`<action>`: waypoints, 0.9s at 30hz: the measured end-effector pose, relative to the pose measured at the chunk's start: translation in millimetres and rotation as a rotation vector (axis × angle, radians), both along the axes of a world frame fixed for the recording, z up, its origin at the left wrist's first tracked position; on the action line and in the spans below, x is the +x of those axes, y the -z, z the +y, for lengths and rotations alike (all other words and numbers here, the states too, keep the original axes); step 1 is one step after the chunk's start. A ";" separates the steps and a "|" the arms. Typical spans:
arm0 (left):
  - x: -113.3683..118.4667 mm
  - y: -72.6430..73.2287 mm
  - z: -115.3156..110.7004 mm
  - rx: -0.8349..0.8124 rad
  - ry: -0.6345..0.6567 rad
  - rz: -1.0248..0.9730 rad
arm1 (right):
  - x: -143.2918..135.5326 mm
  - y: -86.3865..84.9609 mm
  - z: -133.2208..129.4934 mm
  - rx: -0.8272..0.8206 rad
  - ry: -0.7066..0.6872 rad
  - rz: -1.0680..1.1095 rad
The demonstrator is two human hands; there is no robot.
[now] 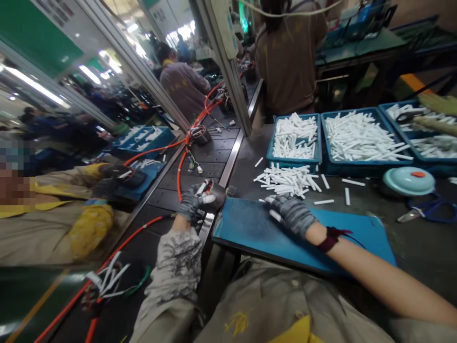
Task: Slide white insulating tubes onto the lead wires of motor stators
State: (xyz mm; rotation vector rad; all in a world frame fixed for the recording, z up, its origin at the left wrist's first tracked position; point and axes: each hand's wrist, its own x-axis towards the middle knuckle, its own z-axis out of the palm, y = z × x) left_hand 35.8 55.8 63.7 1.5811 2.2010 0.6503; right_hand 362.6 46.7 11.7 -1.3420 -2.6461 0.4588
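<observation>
My left hand (pixel 194 200), in a grey glove with pale fingertips, is closed around a dark cylindrical part (pixel 216 196) with wires at its end, at the edge of the conveyor. My right hand (pixel 291 213), also gloved, is over the far edge of the blue mat (pixel 250 224), its fingertips by the loose white tubes (pixel 285 180). Those fingers are partly bent, and whether they pinch a tube is too blurred to tell. A dark red band circles the right wrist.
Blue bins (pixel 321 164) of white tubes line the back right. A light blue lidded bowl (pixel 409 181) and blue-handled scissors (pixel 437 209) lie right. Orange cables (pixel 179 176) run along the conveyor (pixel 157 190). A co-worker's gloved hands (pixel 112 178) work at left; a metal post (pixel 228 71) stands ahead.
</observation>
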 end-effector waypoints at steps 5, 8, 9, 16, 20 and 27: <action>50.0 17.7 -19.9 -0.075 0.301 0.046 | -50.7 2.7 40.7 -0.043 0.056 -0.121; 77.8 33.6 -37.6 -0.076 0.349 0.103 | -60.8 12.2 53.1 -0.063 0.075 -0.169; 80.9 37.1 -42.8 -0.064 0.358 0.125 | -60.7 14.2 55.5 -0.061 0.080 -0.179; 11.4 47.7 -51.5 0.242 0.682 0.360 | -42.8 8.8 52.2 -0.005 0.137 -0.205; -10.9 59.2 -50.8 0.254 0.846 0.259 | -44.1 8.0 48.4 -0.034 0.105 -0.218; 40.3 33.7 -56.8 -0.026 0.707 0.575 | -55.3 14.7 53.8 -0.045 0.136 -0.263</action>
